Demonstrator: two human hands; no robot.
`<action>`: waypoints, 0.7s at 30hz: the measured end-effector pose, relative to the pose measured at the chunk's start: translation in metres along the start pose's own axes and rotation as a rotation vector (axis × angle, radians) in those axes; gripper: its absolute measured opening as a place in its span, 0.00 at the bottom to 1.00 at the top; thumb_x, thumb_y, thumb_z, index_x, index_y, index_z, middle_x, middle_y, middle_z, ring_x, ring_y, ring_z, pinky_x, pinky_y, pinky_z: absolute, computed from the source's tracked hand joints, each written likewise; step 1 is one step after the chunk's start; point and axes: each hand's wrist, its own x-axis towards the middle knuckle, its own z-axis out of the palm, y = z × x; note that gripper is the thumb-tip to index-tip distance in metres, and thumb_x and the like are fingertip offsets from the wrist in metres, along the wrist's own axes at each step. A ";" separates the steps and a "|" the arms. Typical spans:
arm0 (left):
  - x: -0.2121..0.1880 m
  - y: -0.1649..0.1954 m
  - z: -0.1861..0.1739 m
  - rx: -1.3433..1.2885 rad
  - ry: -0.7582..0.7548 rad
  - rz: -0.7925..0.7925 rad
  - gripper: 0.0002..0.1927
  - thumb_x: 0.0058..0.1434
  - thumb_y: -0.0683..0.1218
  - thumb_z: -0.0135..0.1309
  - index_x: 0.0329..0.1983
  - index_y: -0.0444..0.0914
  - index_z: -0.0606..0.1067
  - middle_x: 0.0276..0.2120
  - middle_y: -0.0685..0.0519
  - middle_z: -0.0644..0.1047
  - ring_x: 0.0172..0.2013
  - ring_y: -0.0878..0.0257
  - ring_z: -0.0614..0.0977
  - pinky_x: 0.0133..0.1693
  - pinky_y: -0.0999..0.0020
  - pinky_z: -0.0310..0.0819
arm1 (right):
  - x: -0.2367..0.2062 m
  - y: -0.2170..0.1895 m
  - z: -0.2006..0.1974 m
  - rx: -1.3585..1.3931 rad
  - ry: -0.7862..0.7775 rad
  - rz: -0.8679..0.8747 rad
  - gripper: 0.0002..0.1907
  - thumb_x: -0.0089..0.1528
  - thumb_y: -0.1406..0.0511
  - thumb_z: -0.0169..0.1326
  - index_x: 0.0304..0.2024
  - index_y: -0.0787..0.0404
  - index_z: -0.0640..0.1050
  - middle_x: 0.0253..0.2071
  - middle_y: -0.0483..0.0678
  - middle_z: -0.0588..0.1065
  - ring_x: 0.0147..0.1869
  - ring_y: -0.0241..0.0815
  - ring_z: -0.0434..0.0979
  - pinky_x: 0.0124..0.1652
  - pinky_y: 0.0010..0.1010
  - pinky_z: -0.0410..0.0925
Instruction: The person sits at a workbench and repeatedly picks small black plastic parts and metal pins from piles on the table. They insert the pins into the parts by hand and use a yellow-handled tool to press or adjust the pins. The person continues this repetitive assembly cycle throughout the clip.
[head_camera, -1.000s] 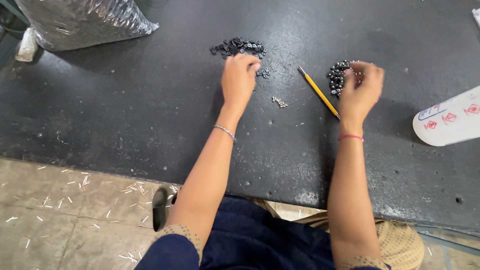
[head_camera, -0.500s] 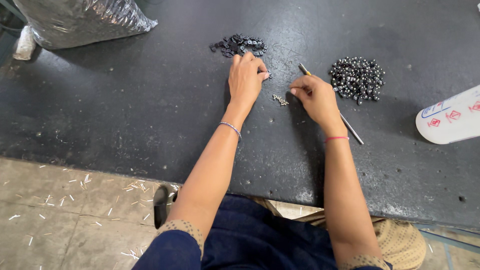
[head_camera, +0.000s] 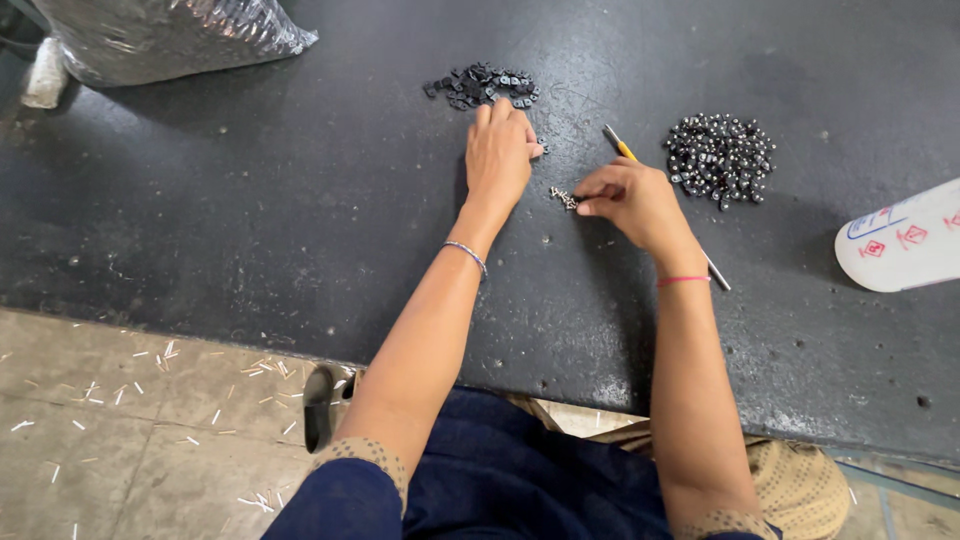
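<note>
My left hand (head_camera: 498, 156) lies palm down on the dark table (head_camera: 250, 200), its fingertips at the near edge of a pile of small black parts (head_camera: 482, 84). My right hand (head_camera: 630, 197) pinches at a tiny cluster of small silver screws (head_camera: 563, 197) between the two hands. A yellow-handled tool (head_camera: 622, 149) lies on the table and passes under my right hand. To the right sits a second pile of small black-and-silver pieces (head_camera: 721, 155). Whether my left hand holds a part I cannot tell.
A clear plastic bag (head_camera: 160, 35) rests at the table's far left corner. A white plastic container (head_camera: 900, 245) with red and blue marks lies at the right edge. Small white scraps litter the tiled floor (head_camera: 120, 430) below the table's near edge.
My right hand has moved left from the right-hand pile to the small silver screws. My left hand has stayed near the black parts, shifting only slightly.
</note>
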 end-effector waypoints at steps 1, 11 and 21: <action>0.000 0.001 0.000 -0.005 0.006 0.019 0.11 0.49 0.45 0.68 0.29 0.41 0.76 0.38 0.53 0.74 0.46 0.52 0.74 0.47 0.56 0.68 | 0.001 0.002 0.001 0.014 0.004 -0.017 0.13 0.53 0.70 0.68 0.40 0.59 0.84 0.34 0.44 0.78 0.37 0.37 0.79 0.42 0.29 0.72; -0.002 0.005 -0.007 -0.055 0.040 0.114 0.10 0.53 0.42 0.64 0.30 0.41 0.72 0.33 0.55 0.75 0.42 0.53 0.75 0.44 0.55 0.68 | 0.001 -0.010 0.002 -0.049 0.006 -0.050 0.09 0.55 0.70 0.66 0.38 0.58 0.84 0.34 0.45 0.79 0.36 0.40 0.79 0.40 0.31 0.71; 0.002 0.009 0.000 -0.541 0.063 -0.099 0.06 0.58 0.42 0.65 0.35 0.38 0.79 0.31 0.54 0.79 0.31 0.62 0.83 0.35 0.67 0.78 | 0.007 -0.002 0.015 0.116 0.177 -0.069 0.05 0.60 0.72 0.61 0.38 0.63 0.79 0.37 0.45 0.80 0.40 0.35 0.79 0.42 0.28 0.72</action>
